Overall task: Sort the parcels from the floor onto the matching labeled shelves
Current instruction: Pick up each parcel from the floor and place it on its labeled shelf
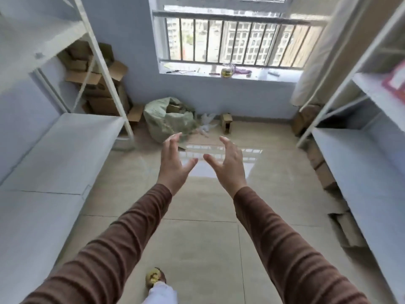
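Both my arms, in brown sleeves, reach forward over the tiled floor. My left hand (174,163) and my right hand (229,163) are held side by side with fingers spread and slightly bent, holding nothing. Beyond them, by the far wall, a green woven sack (168,119) sits on the floor with cardboard parcels showing in its open top. A small open cardboard box (226,122) stands on the floor to the sack's right. White metal shelves line the left (65,148) and the right (359,163); a red-pink parcel (394,81) lies on an upper right shelf.
Brown cartons (96,84) are piled in the far left corner behind the shelf post. Flattened cartons (324,170) lie under the right shelf. A window sill (228,76) with a glass jar runs along the far wall. My foot (155,278) is on the tiles below.
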`<control>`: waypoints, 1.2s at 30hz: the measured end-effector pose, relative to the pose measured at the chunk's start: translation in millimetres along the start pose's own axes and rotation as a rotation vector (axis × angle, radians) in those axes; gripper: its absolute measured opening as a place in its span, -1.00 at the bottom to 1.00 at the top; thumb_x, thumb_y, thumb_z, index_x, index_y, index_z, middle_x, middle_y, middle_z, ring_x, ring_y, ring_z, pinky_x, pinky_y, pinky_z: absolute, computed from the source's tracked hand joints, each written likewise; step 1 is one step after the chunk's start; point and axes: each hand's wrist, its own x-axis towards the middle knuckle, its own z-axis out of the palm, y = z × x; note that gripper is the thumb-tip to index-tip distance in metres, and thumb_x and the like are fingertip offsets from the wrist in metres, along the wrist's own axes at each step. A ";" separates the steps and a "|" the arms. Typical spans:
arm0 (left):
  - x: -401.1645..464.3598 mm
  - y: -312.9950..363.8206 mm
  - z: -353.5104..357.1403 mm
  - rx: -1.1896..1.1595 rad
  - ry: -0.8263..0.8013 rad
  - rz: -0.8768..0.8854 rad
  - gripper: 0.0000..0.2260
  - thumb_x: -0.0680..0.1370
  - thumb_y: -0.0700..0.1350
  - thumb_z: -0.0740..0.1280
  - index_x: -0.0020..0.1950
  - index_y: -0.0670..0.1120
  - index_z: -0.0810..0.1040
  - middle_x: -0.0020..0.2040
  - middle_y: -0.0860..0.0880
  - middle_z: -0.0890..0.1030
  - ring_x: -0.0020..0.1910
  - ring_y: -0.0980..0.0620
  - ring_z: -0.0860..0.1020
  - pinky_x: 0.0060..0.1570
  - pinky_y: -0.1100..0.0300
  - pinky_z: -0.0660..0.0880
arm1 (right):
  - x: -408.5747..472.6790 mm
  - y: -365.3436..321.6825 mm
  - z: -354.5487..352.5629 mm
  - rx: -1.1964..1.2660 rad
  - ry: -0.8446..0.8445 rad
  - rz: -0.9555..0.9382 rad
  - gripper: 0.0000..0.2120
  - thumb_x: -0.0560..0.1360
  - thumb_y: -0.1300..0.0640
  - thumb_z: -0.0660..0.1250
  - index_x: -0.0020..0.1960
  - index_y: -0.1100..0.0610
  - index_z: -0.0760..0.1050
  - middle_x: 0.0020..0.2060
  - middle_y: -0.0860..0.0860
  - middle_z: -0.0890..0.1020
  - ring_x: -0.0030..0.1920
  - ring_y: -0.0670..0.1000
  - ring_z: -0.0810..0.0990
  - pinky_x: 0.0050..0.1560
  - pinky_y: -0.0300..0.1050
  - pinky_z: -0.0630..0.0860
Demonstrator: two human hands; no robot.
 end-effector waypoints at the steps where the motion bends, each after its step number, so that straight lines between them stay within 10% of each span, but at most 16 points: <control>1: -4.8 14.1 20.0 -0.019 -0.045 0.019 -0.30 0.51 -0.08 0.52 0.56 -0.08 0.27 0.48 -0.08 0.30 0.49 -0.02 0.29 0.53 0.02 0.24 | -8.7 14.0 -21.5 -0.013 0.032 0.036 -0.32 0.53 -0.15 0.45 0.53 0.08 0.32 0.47 0.02 0.42 0.47 0.03 0.29 0.49 0.00 0.28; 19: -131.0 181.0 249.2 -0.136 -0.886 0.286 -0.31 0.57 -0.03 0.47 0.61 0.04 0.19 0.56 -0.06 0.27 0.56 -0.07 0.23 0.47 0.11 0.18 | -234.3 149.5 -233.2 -0.128 0.631 0.658 -0.34 0.57 -0.14 0.40 0.56 0.06 0.26 0.49 0.01 0.38 0.50 0.02 0.25 0.50 -0.03 0.26; 36: -347.0 317.2 478.1 -0.053 -1.262 0.403 -0.33 0.57 -0.01 0.45 0.60 0.01 0.20 0.57 -0.06 0.26 0.54 -0.07 0.26 0.52 -0.09 0.27 | -479.8 321.9 -395.9 0.032 0.977 1.038 -0.36 0.61 -0.18 0.32 0.58 0.07 0.26 0.52 0.05 0.38 0.51 0.06 0.32 0.49 0.00 0.32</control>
